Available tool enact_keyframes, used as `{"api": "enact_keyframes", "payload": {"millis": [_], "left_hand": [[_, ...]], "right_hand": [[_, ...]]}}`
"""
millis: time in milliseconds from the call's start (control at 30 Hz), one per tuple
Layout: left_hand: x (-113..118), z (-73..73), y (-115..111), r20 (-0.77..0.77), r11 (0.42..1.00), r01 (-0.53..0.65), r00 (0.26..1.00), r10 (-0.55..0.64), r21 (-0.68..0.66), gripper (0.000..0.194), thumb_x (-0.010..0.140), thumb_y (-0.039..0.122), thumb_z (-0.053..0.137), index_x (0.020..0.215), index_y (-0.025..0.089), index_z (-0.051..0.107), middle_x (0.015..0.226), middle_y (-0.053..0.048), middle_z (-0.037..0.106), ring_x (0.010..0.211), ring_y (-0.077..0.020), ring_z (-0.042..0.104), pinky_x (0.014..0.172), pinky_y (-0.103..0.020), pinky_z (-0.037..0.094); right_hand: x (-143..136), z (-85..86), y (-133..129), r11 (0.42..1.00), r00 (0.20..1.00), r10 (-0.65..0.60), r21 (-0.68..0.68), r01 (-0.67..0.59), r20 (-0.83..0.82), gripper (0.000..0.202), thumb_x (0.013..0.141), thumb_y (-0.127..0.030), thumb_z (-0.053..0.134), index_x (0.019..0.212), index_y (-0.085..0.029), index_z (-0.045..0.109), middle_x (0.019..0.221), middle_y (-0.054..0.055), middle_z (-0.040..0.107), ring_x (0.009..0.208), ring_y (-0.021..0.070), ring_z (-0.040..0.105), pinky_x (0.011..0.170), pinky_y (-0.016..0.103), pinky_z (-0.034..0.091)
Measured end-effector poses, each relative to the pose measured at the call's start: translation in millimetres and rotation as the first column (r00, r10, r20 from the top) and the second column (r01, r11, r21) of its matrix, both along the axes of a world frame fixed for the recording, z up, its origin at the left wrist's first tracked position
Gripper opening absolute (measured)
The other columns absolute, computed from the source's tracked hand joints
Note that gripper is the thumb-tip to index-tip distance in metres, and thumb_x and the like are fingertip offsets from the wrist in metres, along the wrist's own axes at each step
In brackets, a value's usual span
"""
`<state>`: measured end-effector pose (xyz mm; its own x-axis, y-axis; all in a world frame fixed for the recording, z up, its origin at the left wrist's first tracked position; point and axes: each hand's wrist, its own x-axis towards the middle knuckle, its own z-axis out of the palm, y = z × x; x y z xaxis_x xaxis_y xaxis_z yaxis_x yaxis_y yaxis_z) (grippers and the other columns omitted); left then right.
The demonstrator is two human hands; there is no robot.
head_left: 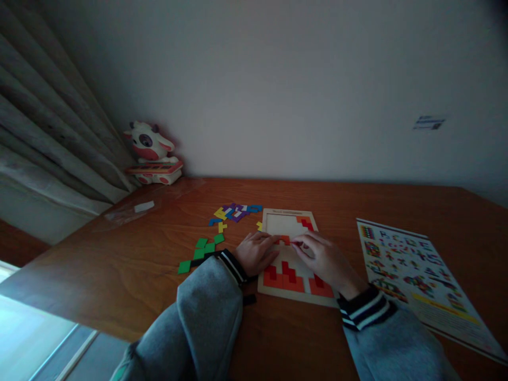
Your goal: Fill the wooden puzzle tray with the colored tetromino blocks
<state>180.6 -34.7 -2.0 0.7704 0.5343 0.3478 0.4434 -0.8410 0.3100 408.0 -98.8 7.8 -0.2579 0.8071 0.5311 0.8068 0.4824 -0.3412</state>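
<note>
A light wooden puzzle board (291,212) lies on the table between my hands, with red and orange pieces (291,283) along its near side and a few at its far right corner. My left hand (256,253) lies over the board's left edge, fingers stretched toward an orange-red piece (283,240) in the middle. From the right, my right hand (317,254) reaches over the board, thumb and forefinger pinched together beside that piece. What the pinch holds, if anything, is too small to make out.
Green pieces (199,254) lie left of the board; yellow, blue and purple pieces (237,212) lie behind them. A printed sheet (416,275) rests at the right. A cow toy (153,153) stands at the back left, near a curtain (51,116).
</note>
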Motion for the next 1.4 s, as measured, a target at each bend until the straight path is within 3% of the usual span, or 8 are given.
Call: {"api": "enact_keyframes", "payload": {"millis": [300,633,767,1067,1233,1400], "left_hand": [[0.6,-0.5,-1.4,-0.005,0.999,-0.002,1.0,0.002,0.042,0.039,0.098,0.035,0.045,0.131,0.017,0.055,0.119,-0.014,0.067,0.112,-0.0259,0.061,0.096,-0.042,0.049],[1.7,0.1,-0.3,0.0,0.999,0.027,1.0,-0.027,0.027,0.03,0.097,0.029,0.048,0.124,0.022,0.06,0.127,-0.007,0.066,0.119,-0.024,0.057,0.102,-0.042,0.046],[1.2,-0.3,-0.2,0.012,0.999,0.038,0.999,-0.038,0.011,0.035,0.095,0.022,0.045,0.127,0.02,0.058,0.125,-0.009,0.066,0.118,-0.0235,0.058,0.101,-0.041,0.047],[0.4,-3.1,1.7,0.0,1.0,0.006,1.0,-0.006,-0.013,0.047,0.086,0.014,0.045,0.132,0.016,0.053,0.122,-0.012,0.066,0.116,-0.0253,0.058,0.1,-0.043,0.047],[0.4,-2.0,2.1,0.01,1.0,0.021,1.0,-0.02,-0.023,0.047,0.085,0.013,0.044,0.131,0.017,0.054,0.125,-0.01,0.065,0.117,-0.0249,0.056,0.101,-0.043,0.046],[-0.4,1.4,0.9,0.0,0.998,0.056,0.998,-0.056,0.019,0.045,0.088,0.015,0.042,0.13,0.021,0.056,0.134,-0.007,0.06,0.12,-0.0247,0.052,0.102,-0.043,0.044]], "right_hand": [[-7.0,-5.2,-1.2,0.989,0.982,0.142,-0.069,-0.134,0.126,0.017,0.092,-0.02,0.059,0.103,-0.023,0.071,0.094,0.007,0.066,0.089,0.022,0.062,0.081,0.039,0.055],[-12.9,-2.5,-4.2,0.989,0.986,0.12,-0.096,-0.109,0.112,0.02,0.095,-0.027,0.055,0.106,-0.022,0.071,0.105,0.009,0.064,0.098,0.0243,0.06,0.089,0.045,0.053],[-13.8,-6.8,-3.7,0.987,0.984,0.136,-0.107,-0.123,0.119,0.025,0.095,-0.029,0.055,0.116,-0.021,0.068,0.119,0.01,0.065,0.109,0.0254,0.059,0.096,0.047,0.05],[-19.7,-7.2,-5.0,0.981,0.976,0.124,-0.167,-0.094,0.178,0.038,0.097,-0.041,0.051,0.124,-0.017,0.064,0.124,0.013,0.065,0.114,0.0287,0.058,0.098,0.051,0.048],[-17.6,-7.8,-3.4,0.985,0.988,0.109,-0.149,-0.093,0.107,0.034,0.099,-0.035,0.049,0.125,-0.017,0.061,0.125,0.011,0.065,0.115,0.025,0.058,0.101,0.046,0.047],[-13.9,-7.0,-0.5,0.994,0.997,0.057,-0.092,-0.052,0.057,0.024,0.099,-0.026,0.047,0.111,-0.017,0.066,0.113,0.009,0.068,0.105,0.0223,0.062,0.096,0.041,0.049]]}}
